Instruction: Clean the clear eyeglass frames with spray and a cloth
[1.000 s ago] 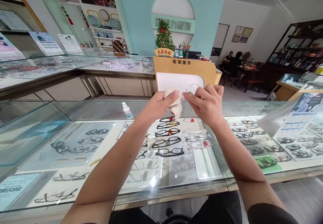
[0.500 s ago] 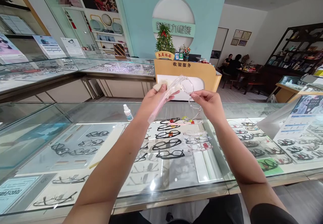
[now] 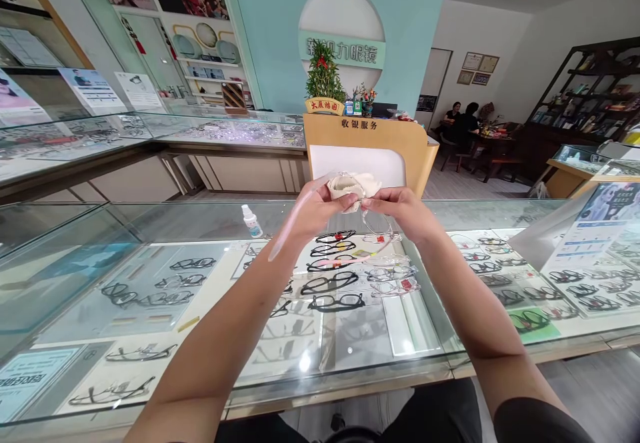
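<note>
I hold a pair of clear-framed glasses up in front of me above the glass counter. My left hand is closed, pinching a cream cleaning cloth around one lens, and a clear temple arm hangs down past its wrist. My right hand is closed on the other side of the frame, fingertips meeting the cloth. The second temple arm dangles below it, with a small red tag on it.
Rows of black and clear frames lie inside the counter under the glass. A small spray bottle stands on the counter left of my hands. A wooden cashier desk is beyond. People sit at a table far right.
The cloth, bunched in my left palm half a second ago, now covers the lens. Both hands have come together and dropped slightly, turning the glasses.
</note>
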Available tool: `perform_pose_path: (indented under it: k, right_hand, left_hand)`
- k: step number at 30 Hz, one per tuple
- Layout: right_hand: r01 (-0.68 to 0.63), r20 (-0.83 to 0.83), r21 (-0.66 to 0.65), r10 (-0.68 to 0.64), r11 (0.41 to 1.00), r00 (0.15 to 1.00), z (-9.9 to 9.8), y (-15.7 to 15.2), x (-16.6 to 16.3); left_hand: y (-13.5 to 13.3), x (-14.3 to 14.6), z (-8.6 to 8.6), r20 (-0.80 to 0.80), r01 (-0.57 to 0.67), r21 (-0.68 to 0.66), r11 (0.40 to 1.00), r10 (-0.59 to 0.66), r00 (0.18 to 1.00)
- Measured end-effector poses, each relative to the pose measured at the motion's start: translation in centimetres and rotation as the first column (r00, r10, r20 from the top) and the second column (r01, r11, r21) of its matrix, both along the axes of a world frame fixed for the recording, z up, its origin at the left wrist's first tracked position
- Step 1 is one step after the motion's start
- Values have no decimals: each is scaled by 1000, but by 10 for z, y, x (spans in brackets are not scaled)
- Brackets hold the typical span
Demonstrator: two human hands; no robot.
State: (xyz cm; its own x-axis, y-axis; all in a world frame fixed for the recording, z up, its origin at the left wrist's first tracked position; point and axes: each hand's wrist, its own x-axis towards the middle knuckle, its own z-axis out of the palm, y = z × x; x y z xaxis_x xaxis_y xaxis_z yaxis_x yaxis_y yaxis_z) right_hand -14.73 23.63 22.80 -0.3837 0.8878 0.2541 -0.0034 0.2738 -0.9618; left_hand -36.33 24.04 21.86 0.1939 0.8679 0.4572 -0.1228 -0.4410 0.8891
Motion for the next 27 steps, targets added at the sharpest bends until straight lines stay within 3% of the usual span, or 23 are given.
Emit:
perform_pose_path:
  k: [5,11,14,20,24,27]
  right_hand:
    - [-105,52,-18,106,994,993,1,7,8]
    - [-143,39,-34,144,989,989,-1,4,0]
    - [-137,-1,-47,137,989,991,0,3,-3]
    - [-65,-14,-35,65,997,998,11,0,14]
    - [-27,-53,4,27,1000,998,20,-2,25]
    - [-3,-64,19,4,1000,998,20,-2,27]
  left_hand:
    - [-1,3,-5,-80,-10,6,1000,11,997]
    - [-3,10,-11,-126,-269,215,939,299,946]
    - [-7,6,-6,-175,-300,254,919,349,921]
    - [-13,-9,5,-156,-225,144,964,246,957]
    - [-13,-29,-2,-76,-311,72,948,316,946]
    - [-28,-55,-14,-80,-409,11,912,409,909]
